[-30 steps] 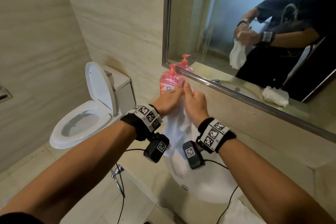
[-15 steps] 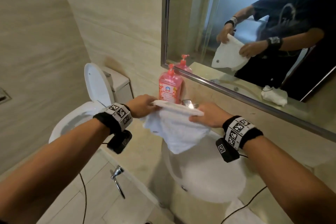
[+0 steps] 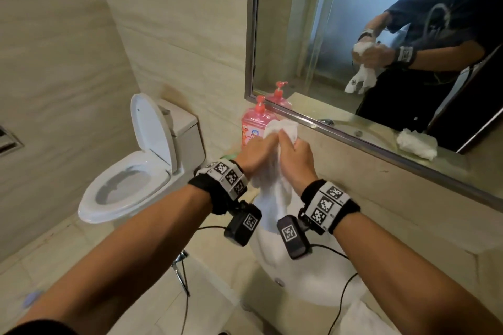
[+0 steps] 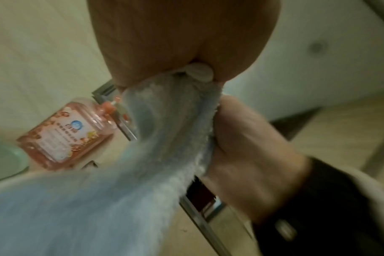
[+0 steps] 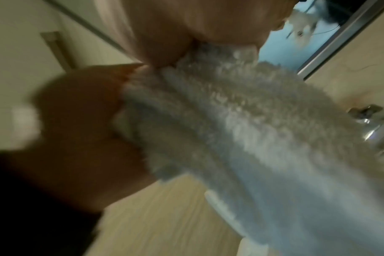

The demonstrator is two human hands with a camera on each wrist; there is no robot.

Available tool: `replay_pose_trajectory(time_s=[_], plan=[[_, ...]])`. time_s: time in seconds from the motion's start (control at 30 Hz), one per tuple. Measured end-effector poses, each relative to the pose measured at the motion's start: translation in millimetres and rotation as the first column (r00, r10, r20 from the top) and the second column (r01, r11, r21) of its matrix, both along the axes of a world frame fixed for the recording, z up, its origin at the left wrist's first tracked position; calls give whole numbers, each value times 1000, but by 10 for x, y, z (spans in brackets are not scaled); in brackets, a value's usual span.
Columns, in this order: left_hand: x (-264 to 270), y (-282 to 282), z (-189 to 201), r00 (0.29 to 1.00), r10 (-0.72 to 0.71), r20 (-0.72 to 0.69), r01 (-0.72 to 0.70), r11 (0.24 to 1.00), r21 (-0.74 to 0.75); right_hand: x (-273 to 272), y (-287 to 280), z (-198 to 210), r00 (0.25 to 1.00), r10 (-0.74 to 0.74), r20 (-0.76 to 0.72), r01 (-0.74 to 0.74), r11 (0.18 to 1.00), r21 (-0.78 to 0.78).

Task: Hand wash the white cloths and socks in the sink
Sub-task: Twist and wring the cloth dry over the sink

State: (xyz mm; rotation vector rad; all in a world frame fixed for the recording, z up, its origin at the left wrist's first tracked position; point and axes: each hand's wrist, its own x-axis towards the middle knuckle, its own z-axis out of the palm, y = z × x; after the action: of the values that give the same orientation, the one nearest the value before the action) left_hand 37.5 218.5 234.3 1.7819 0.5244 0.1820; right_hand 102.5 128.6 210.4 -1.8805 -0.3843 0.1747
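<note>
A white terry cloth [image 3: 281, 128] is bunched between both hands above the white sink [image 3: 321, 280], and its lower end hangs down toward the basin. My left hand [image 3: 255, 153] grips the cloth from the left. My right hand [image 3: 295, 158] grips it from the right, with the knuckles of the two hands pressed together. In the left wrist view the cloth [image 4: 164, 138] runs out of my left fist [image 4: 182, 43] beside my right hand [image 4: 248, 147]. The right wrist view, which is blurred, shows the cloth [image 5: 241, 121] pinched in my right hand [image 5: 186, 26].
A pink soap pump bottle [image 3: 253, 125] stands on the counter just behind the hands, under the mirror [image 3: 381, 35]. A chrome faucet [image 5: 370, 124] is beside the cloth. An open toilet [image 3: 128, 185] is at the left. Another white cloth [image 3: 362, 318] lies at the bottom edge.
Half a second ago the hands were apart and held the cloth spread out flat. They have now come together and bunched the cloth, as they did one second ago.
</note>
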Motion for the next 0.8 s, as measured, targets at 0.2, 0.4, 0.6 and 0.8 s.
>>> replay_pose_trajectory(time_s=[0.2, 0.4, 0.6, 0.8], plan=[[-130, 4, -6, 973, -208, -99, 201, 977, -74, 173, -183, -86, 995, 96, 23, -93, 990, -107], [-245, 514, -10, 822, -208, -530, 552, 519, 652, 306, -464, 22, 850, 514, 114, -455, 827, -331], [-383, 922, -113, 887, -313, -340, 441, 793, 420, 468, -738, -113, 828, 560, -23, -470, 671, -573], [-273, 470, -66, 995, -90, -40, 86, 993, -82, 186, -434, -198, 987, 137, -87, -128, 987, 99]])
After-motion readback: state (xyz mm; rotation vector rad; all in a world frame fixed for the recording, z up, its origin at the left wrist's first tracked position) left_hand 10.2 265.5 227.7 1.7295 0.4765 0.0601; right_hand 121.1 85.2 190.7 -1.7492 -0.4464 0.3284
